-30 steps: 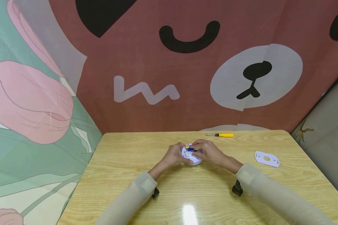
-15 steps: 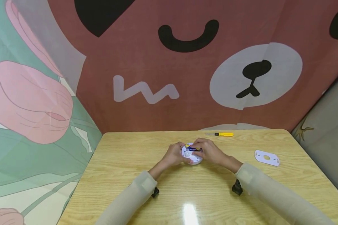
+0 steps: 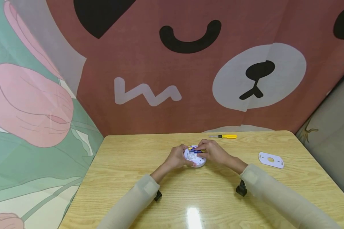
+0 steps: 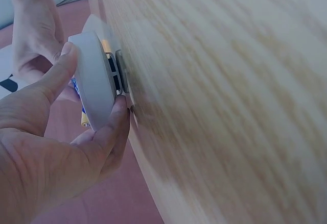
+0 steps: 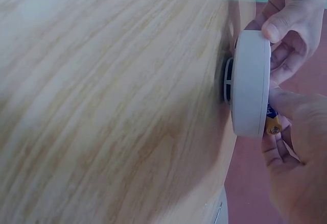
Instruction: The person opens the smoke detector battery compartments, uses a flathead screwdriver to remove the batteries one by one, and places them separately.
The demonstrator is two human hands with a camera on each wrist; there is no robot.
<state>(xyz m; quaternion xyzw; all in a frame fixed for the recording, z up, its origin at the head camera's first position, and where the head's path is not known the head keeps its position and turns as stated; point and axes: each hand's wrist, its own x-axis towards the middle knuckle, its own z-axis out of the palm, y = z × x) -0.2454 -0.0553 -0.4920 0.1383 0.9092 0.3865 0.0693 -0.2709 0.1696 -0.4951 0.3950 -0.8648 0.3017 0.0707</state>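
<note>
My left hand (image 3: 176, 157) grips a round white smoke detector (image 3: 195, 161) by its edge, thumb on the near rim. The detector's back faces up, with a printed label and battery bay; its vented dark front (image 5: 228, 81) points at the table, close over the wood. Blue-and-yellow AA batteries (image 3: 195, 151) lie at the bay. My right hand (image 3: 213, 152) pinches one battery between thumb and fingers; its yellow end (image 5: 274, 127) sticks out past the detector's back in the right wrist view. In the left wrist view, the detector (image 4: 93, 83) hides most of the batteries.
A yellow-handled screwdriver (image 3: 228, 136) lies at the table's back edge. To the right lies a flat white mounting plate (image 3: 270, 160) with a central hole. A printed cloth (image 3: 143, 117) hangs right behind the wooden table (image 3: 126, 190).
The battery under my right fingers has shifted slightly to the right and its angle has changed a little. My left hand keeps its hold on the smoke detector.
</note>
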